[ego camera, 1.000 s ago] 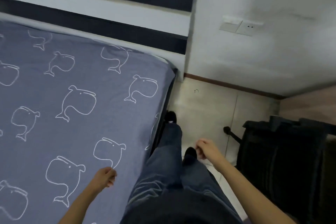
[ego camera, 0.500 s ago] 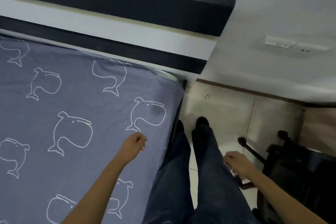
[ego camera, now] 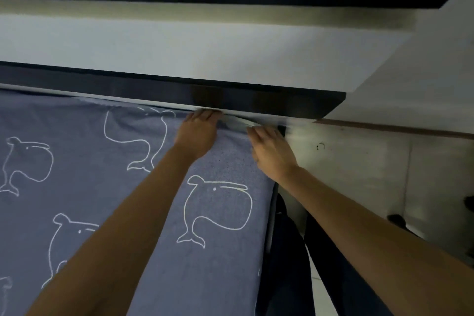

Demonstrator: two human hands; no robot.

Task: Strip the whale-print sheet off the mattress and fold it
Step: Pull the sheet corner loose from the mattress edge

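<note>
The blue-grey whale-print sheet [ego camera: 107, 187] is stretched flat over the mattress, fitted up to the headboard. At the top right corner a sliver of white mattress [ego camera: 239, 122] shows. My left hand [ego camera: 198, 132] lies flat on the sheet, its straight fingers reaching the sheet's top edge at the gap under the headboard. My right hand [ego camera: 269, 152] is on the sheet's top right corner, fingers stretched toward the exposed white edge; it is blurred by motion. Neither hand plainly grips cloth.
The headboard [ego camera: 205, 51], striped dark and white, stands right behind the mattress. The tiled floor [ego camera: 359, 161] and white wall with a brown skirting board [ego camera: 400, 128] lie to the right. My dark trouser legs [ego camera: 289, 251] stand against the bed's right side.
I have leaned in toward the headboard. Both hands moved from hanging beside me up to the sheet's top right corner, the left along the top edge and the right onto the corner.
</note>
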